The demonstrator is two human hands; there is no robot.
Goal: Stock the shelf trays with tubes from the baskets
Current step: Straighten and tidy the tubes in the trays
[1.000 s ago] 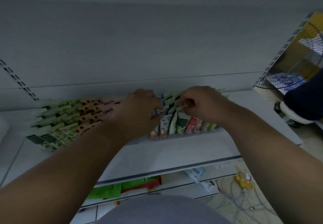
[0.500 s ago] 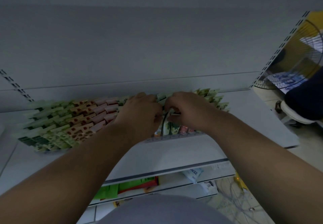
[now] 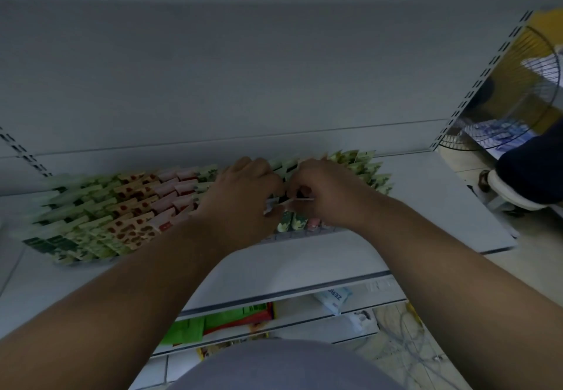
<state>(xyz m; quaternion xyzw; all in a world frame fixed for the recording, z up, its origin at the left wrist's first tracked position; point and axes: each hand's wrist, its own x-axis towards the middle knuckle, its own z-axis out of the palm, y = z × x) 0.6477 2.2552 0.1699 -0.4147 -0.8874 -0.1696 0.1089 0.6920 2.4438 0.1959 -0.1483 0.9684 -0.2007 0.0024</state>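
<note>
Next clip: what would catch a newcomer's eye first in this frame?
Two bare forearms reach in, and the left hand and right hand meet at the middle of the white shelf, both pinching a thin tube. Left of them, rows of colourful tubes stand packed in green, orange and pink bands. At far right, a wire fan shows past the shelf upright.

From my feed, the tubes (image 3: 128, 210) stand packed in slanted rows in the shelf tray (image 3: 283, 237): green ones left, orange-spotted and pink mid, more green far right, crimped ends up.
</note>
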